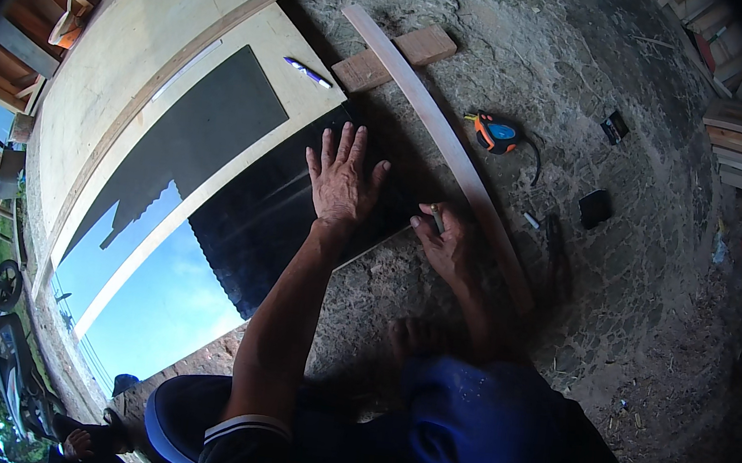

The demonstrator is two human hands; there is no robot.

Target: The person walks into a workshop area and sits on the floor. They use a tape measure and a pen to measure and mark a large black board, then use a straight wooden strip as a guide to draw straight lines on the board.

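Note:
My left hand [341, 178] lies flat with fingers spread on a glossy, mirror-like sheet [257, 191], near its far right end. The sheet reflects a dark area and blue sky. Close to the sheet's right edge, my right hand [450, 245] pinches a small slim stick-like tool [437, 218]; its exact kind is unclear. Beside the first sheet, a second reflective strip [211, 108] rests on the pale board [196, 1]. A purple-and-white marker [307, 73] sits on the board beyond my left hand.
A long wooden strip [432, 101] crosses a wood block [428, 48] on the rough ground. Right of it lie an orange-and-black tape measure [495, 133] and a dark flat piece [594, 208]. Another batten [220, 30] spans the board. A motorcycle [13, 364] and another person's hand [78, 444] show lower left.

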